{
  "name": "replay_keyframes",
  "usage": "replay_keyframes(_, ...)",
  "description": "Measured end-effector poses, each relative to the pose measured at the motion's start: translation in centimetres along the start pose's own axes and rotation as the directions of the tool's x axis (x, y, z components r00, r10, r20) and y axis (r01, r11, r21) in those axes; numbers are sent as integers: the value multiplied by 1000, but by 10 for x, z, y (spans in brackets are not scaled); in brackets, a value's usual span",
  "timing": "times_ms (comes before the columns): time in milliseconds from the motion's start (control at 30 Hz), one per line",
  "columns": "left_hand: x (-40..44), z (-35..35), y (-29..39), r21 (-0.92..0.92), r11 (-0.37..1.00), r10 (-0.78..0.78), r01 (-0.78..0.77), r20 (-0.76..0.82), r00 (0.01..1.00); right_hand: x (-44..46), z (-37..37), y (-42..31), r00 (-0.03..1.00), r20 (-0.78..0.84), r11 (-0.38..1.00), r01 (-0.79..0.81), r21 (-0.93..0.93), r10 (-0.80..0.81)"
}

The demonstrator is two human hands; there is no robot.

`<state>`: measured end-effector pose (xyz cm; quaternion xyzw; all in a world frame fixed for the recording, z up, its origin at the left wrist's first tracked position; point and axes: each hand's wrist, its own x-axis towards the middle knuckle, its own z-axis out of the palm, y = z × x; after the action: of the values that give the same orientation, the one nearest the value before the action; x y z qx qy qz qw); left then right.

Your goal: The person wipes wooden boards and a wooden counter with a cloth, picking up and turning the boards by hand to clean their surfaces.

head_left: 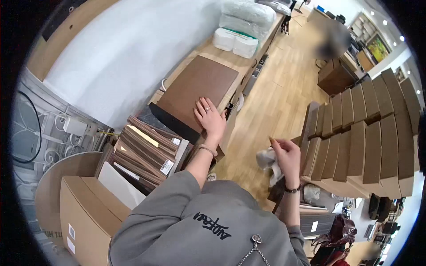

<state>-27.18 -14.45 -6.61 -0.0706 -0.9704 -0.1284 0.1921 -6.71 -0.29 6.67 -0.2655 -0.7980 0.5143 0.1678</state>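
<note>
My left hand (pixel 209 117) lies with its fingers outstretched on a large flat brown box or board (pixel 199 82), which has a smooth top and a dark front edge. That brown piece rests on the wooden counter along the wall. Out to the right, over the floor, my right hand (pixel 287 159) is closed with thumb and fingers together. A crumpled white cloth (pixel 265 159) hangs from it, partly hidden behind the fingers.
Plastic-wrapped white rolls (pixel 235 42) sit farther back on the counter (pixel 208 48). Brown sample boards (pixel 146 150) stand in a stack below my left arm, beside a cardboard box (pixel 84 213). Rows of cardboard boxes (pixel 355 133) are piled at right. Wood flooring (pixel 270 97) runs between.
</note>
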Motion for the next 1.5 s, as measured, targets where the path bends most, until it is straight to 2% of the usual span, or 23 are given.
replay_keyframes(67, 1, 0, -2, -13, 1000, 10, -10, -2, 1000, 51, 46, -1, 986, 161, 997, -23, -71, 34)
replay_keyframes(133, -2, -1, 2, -28, 999, 19, -19, -8, 1000, 97, 92, 5, 976, 215, 996, -3, -92, 23)
replay_keyframes(200, -2, -3, 2, -1, 1000, 23, -23, 7, 1000, 142, 135, 26, 982, 190, 979, 49, -196, -11)
replay_keyframes(233, 1, -1, 2, 15, 1000, 25, -25, 18, 1000, 158, 146, 16, 981, 194, 980, 60, -191, -22)
replay_keyframes(333, 0, 9, 0, 35, 999, 33, -32, -19, 999, 189, 171, 1, 936, 276, 946, -135, -295, 220)
replay_keyframes(400, 1, 10, 0, 56, 998, 17, -15, -43, 999, 212, 194, 28, 949, 262, 947, -89, -308, 174)
replay_keyframes(467, 1, 2, 3, 37, 999, 18, -18, 18, 1000, 234, 217, 57, 976, 195, 947, -27, -321, 94)
replay_keyframes(500, 2, 0, 4, 27, 999, 18, -19, 51, 999, 236, 218, 53, 971, 220, 948, -17, -318, 91)
replay_keyframes(600, 3, 1, 9, -5, 999, 39, -38, 75, 996, 234, 206, 49, 937, 291, 977, -158, -143, 194)
replay_keyframes(667, 3, 5, 13, -16, 999, 39, -37, 80, 996, 239, 203, 59, 935, 278, 972, -183, -148, 219)
replay_keyframes(767, 2, 17, 16, -68, 994, 88, -89, -10, 996, 247, 198, 69, 941, 256, 973, -196, -121, 221)
replay_keyframes(833, 3, 25, 18, -31, 995, 97, -98, -26, 995, 245, 196, 74, 942, 259, 977, -195, -86, 211)
replay_keyframes(933, -2, 29, 21, 11, 990, 143, -142, -60, 988, 240, 184, 76, 895, 301, 914, -382, 137, 329)
replay_keyframes(967, -2, 27, 22, -31, 988, 151, -152, -52, 987, 242, 182, 83, 895, 304, 914, -380, 140, 325)
replay_keyframes(1067, -7, 16, 27, -116, 979, 164, -166, -28, 986, 233, 173, 108, 817, 494, 696, -539, 474, 297)
replay_keyframes(1100, -11, 5, 30, -171, 969, 183, -177, 19, 983, 224, 163, 108, 815, 496, 693, -544, 473, 301)
replay_keyframes(1200, -20, -25, 43, -286, 940, 225, -186, 109, 968, 198, 115, 76, 713, 646, 470, -685, 556, 274)
replay_keyframes(1233, -24, -32, 49, -282, 934, 254, -219, 94, 963, 199, 104, 76, 716, 641, 471, -683, 558, 277)
replay_keyframes(1300, -29, -43, 62, -278, 916, 319, -290, 62, 946, 203, 77, 73, 750, 588, 574, -636, 516, 303)
replay_keyframes(1367, -30, -48, 75, -288, 911, 320, -296, 40, 946, 199, 59, 66, 781, 539, 619, -600, 507, 316)
replay_keyframes(1467, -30, -66, 96, -313, 897, 325, -312, -12, 946, 173, 41, 15, 970, 211, 823, -215, 526, 118)
replay_keyframes(1500, -32, -79, 101, -324, 890, 340, -320, 5, 940, 162, 29, -6, 976, 184, 824, -200, 531, 119)
